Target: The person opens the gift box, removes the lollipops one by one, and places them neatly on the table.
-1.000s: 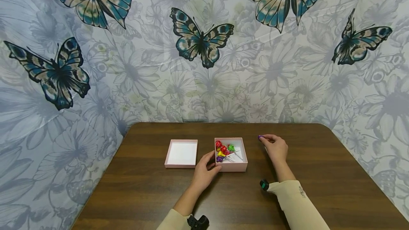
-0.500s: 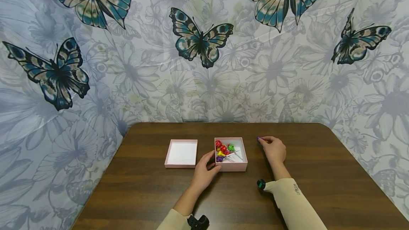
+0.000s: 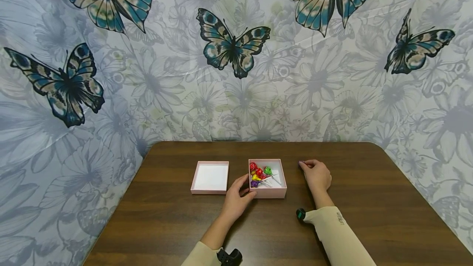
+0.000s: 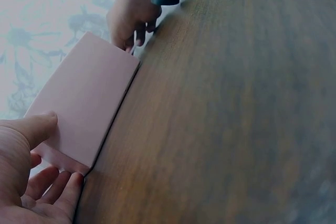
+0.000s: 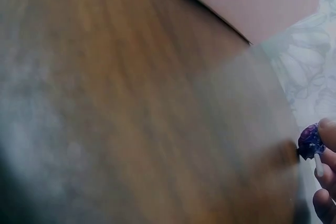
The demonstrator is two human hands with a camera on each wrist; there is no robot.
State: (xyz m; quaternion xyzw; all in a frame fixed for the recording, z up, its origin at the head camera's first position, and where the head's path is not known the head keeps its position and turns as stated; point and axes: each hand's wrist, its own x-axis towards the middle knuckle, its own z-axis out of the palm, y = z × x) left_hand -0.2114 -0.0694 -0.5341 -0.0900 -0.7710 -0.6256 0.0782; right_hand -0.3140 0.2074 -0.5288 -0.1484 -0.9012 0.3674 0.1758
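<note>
In the head view, a pink box (image 3: 271, 193) with a white inside stands on the table, holding several lollipops (image 3: 259, 172) in red, yellow, green and purple wrappers with white sticks. My left hand (image 3: 236, 198) grips its near left corner; in the left wrist view the thumb lies on the box's pink front wall (image 4: 89, 93) and the fingers on the adjoining side. To the right of the box, my right hand (image 3: 318, 175) pinches a purple-wrapped lollipop (image 5: 310, 141), whose white stick shows in the right wrist view. In the head view the fingers largely hide this lollipop.
The box's pink lid (image 3: 212, 177) lies left of it, white inside facing up. The brown wooden table (image 3: 266, 233) ends at a back edge against a cloth with butterflies and flowers (image 3: 236, 48). Dark devices (image 3: 230, 257) sit at both wrists.
My right hand has come slightly lower and nearer, with the purple lollipop still pinched, and less of it shows. The left hand, box and lid stay in place.
</note>
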